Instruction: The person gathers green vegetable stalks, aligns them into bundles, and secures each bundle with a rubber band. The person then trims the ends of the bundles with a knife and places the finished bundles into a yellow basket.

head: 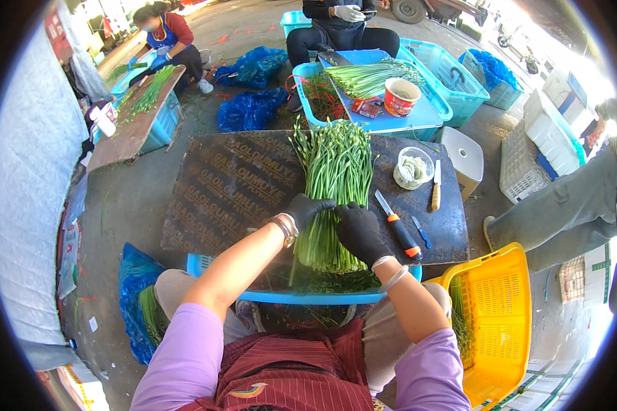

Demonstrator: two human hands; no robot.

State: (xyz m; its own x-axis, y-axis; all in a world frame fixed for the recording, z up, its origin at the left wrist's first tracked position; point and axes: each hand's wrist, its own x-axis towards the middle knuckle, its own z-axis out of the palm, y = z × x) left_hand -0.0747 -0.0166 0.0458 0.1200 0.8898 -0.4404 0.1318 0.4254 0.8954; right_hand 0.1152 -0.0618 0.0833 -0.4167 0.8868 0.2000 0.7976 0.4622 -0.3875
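A thick bunch of flowering garlic chives (334, 159) lies lengthwise on a dark printed plywood board (226, 200), buds pointing away from me and cut ends near me. My left hand (308, 210), in a black glove, grips the bunch's left side with the thumb across the stems. Opposite it, my right hand (362, 231), also gloved in black, curls its fingers over the stems from the right. The two hands nearly meet at mid-bunch. To their right lie an orange-and-black-handled knife (400, 228), a small blue-handled knife (421, 232) and a wooden-handled knife (436, 187).
A clear tub of pale rubber bands (413, 168) stands on the board. Below its near edge is a blue crate (319, 298) with green trimmings. A yellow basket (501, 318) stands right, a blue bag (136, 298) left. Two people sit beyond; someone's legs (555, 210) are at right.
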